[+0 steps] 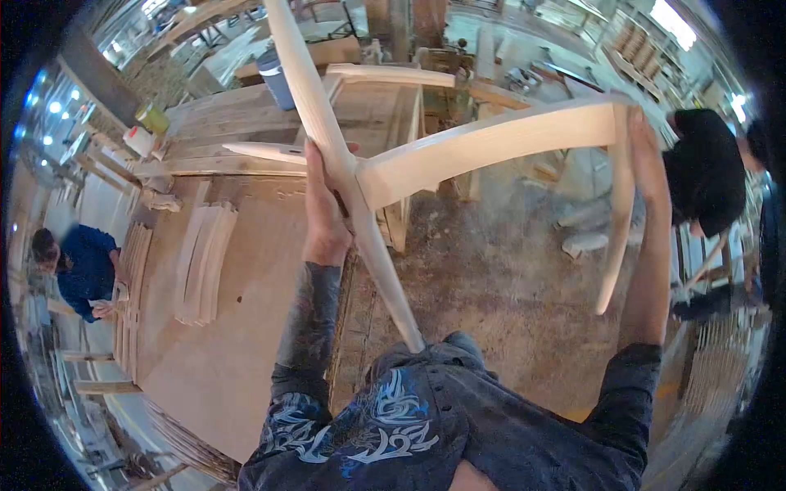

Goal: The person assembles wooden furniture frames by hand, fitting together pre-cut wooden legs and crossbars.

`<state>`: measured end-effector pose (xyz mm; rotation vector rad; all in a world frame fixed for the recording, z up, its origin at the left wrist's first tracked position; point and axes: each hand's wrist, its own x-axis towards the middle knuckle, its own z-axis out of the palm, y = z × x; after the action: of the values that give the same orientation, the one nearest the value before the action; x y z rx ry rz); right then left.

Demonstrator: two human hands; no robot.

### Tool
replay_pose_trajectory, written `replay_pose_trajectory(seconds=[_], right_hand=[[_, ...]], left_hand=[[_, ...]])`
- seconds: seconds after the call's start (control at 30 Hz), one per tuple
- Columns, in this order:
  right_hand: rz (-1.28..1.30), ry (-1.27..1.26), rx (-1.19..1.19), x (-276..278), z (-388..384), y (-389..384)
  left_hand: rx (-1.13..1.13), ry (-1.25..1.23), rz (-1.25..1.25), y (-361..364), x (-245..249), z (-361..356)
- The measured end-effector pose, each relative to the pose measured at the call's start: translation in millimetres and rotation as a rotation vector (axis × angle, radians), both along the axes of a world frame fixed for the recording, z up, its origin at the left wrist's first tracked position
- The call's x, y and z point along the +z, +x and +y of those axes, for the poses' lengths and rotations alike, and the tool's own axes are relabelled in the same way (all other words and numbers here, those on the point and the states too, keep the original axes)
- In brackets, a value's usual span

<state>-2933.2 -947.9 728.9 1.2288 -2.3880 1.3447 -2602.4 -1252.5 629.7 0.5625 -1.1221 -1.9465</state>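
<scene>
A pale, unpainted wooden chair frame (499, 155) is held up in front of my body. It has a long post (319, 110) slanting toward me, a wide curved rail and a shorter tapered leg (620, 221) at the right. My left hand (327, 213) is closed around the long post near its joint with the rail; some fingers are hidden behind the wood. My right hand (647, 159) grips the right end from outside, at the top of the tapered leg, its thumb not visible. The long post's lower end meets my shirt (409, 393).
To the left, a workbench (262, 352) bears a stack of curved wooden pieces (205, 262). Behind stands a wooden table (237, 123) with a dark blue cup (276, 80). One person (86, 266) works at far left; another person in black (706, 172) bends at the right.
</scene>
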Motion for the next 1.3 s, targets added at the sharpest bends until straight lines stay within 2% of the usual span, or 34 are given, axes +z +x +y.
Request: replay_pose_trajectory(seconds=[0.03, 0.1, 0.13, 0.17, 0.2, 0.23, 0.3, 0.37, 0.4, 0.43, 0.47, 0.5, 0.57, 0.6, 0.67, 0.73, 0.8, 0.87, 0.9, 0.97, 1.1, 1.13, 1.17, 1.2, 1.27, 1.3], right_hand=[[0.064, 0.049, -0.064, 12, -24, -21], [-0.109, 0.029, -0.051, 46, -92, -24], [-0.169, 0.021, 0.082, 50, -125, -48], [-0.113, 0.008, 0.176, 51, -163, -69], [-0.061, -0.006, 0.272, 51, -202, -91], [0.107, -0.030, 0.332, 46, -243, -98], [-0.265, 0.109, 0.450, 58, -313, -73], [-0.203, 0.331, 0.402, 52, -382, -60], [-0.128, 0.289, 0.488, 21, -429, -87], [-0.053, 0.239, 0.569, -16, -479, -113], [-0.143, 0.262, 0.595, -30, -514, -116], [-0.234, 0.291, 0.620, -44, -549, -114], [0.043, 0.347, 0.628, -113, -658, -151], [0.047, 0.368, 0.697, -141, -696, -155], [0.037, 0.401, 0.785, -175, -740, -147], [0.024, 0.550, 0.703, -197, -756, -134], [0.031, 0.572, 0.711, -215, -772, -131], [0.062, 0.618, 0.671, -242, -794, -131], [0.062, 0.621, 0.679, -243, -794, -129], [0.017, 0.649, 0.549, -241, -789, -122], [0.148, 0.660, 0.596, -237, -775, -116], [0.072, 0.535, 0.500, -240, -769, -113], [0.001, 0.407, 0.404, -239, -764, -111], [0.006, 0.404, 0.409, -234, -757, -114], [-0.080, 0.439, 0.335, -214, -732, -126], [-0.062, 0.270, 0.339, -218, -714, -133]], left_hand=[[0.021, 0.001, -0.001, -2, -2, -11], [0.048, 0.054, 0.102, -10, -12, -23], [0.187, 0.133, 0.128, -21, -12, -28], [0.204, 0.140, 0.125, -27, -8, -31], [0.324, 0.191, 0.132, -33, -1, -34], [0.446, 0.242, 0.137, -39, -1, -39], [0.418, 0.226, 0.196, -41, -30, -73], [0.443, 0.221, 0.117, -48, -48, -106], [0.470, 0.216, 0.113, -55, -58, -122], [0.612, 0.169, 0.032, -64, -68, -140], [0.746, 0.125, -0.059, -72, -80, -158], [0.760, 0.121, -0.072, -78, -92, -172], [0.865, 0.007, -0.270, -86, -121, -200], [0.847, -0.006, -0.277, -82, -143, -211], [0.890, 0.051, -0.328, -86, -155, -227], [0.930, 0.112, -0.370, -87, -171, -241], [0.842, 0.105, -0.311, -76, -189, -258], [0.845, 0.116, -0.387, -77, -176, -268], [0.837, 0.122, -0.457, -79, -171, -273], [0.847, 0.135, -0.471, -80, -168, -287], [0.807, 0.099, -0.442, -65, -186, -300], [0.809, 0.101, -0.442, -59, -191, -300], [0.785, 0.175, -0.337, -53, -195, -299], [0.758, 0.246, -0.229, -44, -199, -295], [0.826, 0.310, -0.311, -32, -181, -267], [0.891, 0.377, -0.397, -24, -171, -248]])
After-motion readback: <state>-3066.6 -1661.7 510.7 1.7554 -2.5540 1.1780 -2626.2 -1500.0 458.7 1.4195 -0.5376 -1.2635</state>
